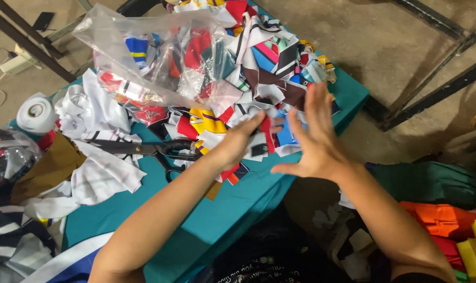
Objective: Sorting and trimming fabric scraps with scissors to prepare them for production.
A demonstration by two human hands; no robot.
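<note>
So the left hand (243, 137) is pinching a small bunch of fabric scraps (259, 139) between thumb and fingers, holding them just above the heap, probably to keep that little stack squared up. The right hand (314, 139) is flat and spread, fingers straight, hovering just right of the scraps like it's about to press or pat them together. All this sits on a teal-covered table (217, 215) buried in colourful cloth offcuts (269, 57). At the far left of the heap there's a clear plastic bag (143, 52), crumpled and stuffed with more scraps. Black scissors (149, 149) lie flat just left of the hands, within easy reach, and a white tape roll (36, 112) sits at the far left edge.
</note>
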